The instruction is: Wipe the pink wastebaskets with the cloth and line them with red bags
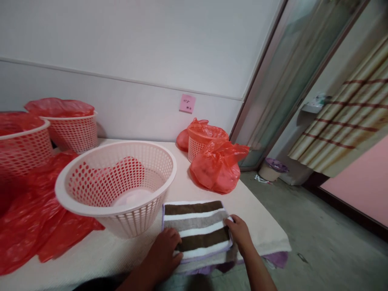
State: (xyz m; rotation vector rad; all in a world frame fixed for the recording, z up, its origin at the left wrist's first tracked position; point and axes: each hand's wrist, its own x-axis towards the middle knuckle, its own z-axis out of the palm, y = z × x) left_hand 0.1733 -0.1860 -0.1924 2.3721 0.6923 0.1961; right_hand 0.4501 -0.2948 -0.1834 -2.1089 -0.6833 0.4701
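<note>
A folded striped towel (197,231) in brown, white and grey with purple edging lies near the front edge of the table. My right hand (239,233) pinches its right edge between thumb and fingers. At the lower left corner of the towel, my left hand (165,249) is closed on the edge, its fingertips partly hidden by the cloth and the hand itself. Just left of and behind the towel stands a large pale pink plastic basket (112,209) with perforated sides; its visible floor is bare.
Red plastic bags (57,226) lie left of the basket. Two bag-lined baskets, one a pink basket (72,129), stand at the back left. A filled red bag (216,173) sits beside a smaller basket (195,147) at the back right. The table edge (266,210) drops to the floor.
</note>
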